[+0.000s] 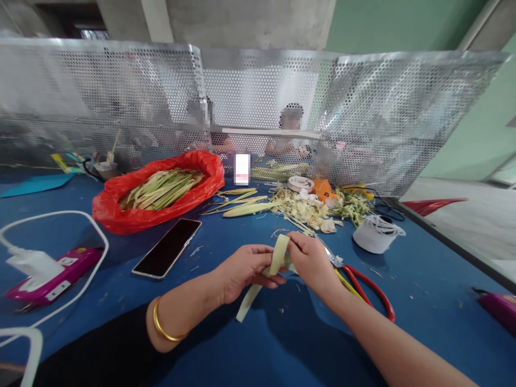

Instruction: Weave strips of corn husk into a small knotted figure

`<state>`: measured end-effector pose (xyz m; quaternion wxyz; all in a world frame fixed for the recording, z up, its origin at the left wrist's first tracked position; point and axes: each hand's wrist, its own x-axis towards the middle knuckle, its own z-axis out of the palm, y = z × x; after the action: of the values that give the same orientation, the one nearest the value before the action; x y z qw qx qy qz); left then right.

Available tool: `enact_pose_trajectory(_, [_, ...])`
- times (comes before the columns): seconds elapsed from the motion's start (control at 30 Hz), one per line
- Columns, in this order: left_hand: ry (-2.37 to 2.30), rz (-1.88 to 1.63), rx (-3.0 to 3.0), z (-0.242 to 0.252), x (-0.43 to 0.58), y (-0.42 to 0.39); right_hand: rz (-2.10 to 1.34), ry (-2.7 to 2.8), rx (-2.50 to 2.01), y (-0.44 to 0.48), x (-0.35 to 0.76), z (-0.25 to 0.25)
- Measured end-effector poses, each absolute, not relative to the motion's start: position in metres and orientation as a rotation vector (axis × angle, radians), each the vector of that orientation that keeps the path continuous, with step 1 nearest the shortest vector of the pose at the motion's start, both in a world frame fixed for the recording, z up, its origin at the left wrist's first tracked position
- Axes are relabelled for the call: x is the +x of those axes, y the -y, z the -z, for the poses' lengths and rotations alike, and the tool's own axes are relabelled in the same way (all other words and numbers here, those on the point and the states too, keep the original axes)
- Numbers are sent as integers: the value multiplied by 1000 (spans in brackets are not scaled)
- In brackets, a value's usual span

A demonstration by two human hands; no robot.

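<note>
1. Over the table (pixel 427 285), the left hand (pixel 250 266) pinches a pale strip (pixel 279 255) between thumb and fingers.
2. Beside it, the right hand (pixel 310 259) pinches the strip's curled part.
3. Scissors (pixel 337 262) lie beside the right wrist.

Two hands (pixel 248 269); one pale loop of strip (pixel 279 253); one gold bracelet (pixel 159 326); one dark-screened phone (pixel 168 250); one red plastic bag (pixel 109 207); one tape roll (pixel 293 186); one white cord roll (pixel 371 239).
</note>
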<state>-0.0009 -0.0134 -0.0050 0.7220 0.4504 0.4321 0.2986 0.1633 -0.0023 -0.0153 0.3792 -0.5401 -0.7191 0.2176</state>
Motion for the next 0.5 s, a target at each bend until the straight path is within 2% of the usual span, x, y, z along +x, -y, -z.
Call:
enact_pose_trajectory(0.2, [-1028,-778,966,5,4,17,-713,1664,-1392,-2,161,19])
enact_pose_trajectory(0.5, [-1100,-868,1009,7,9,19,-747,1628,-1375,1,158,23])
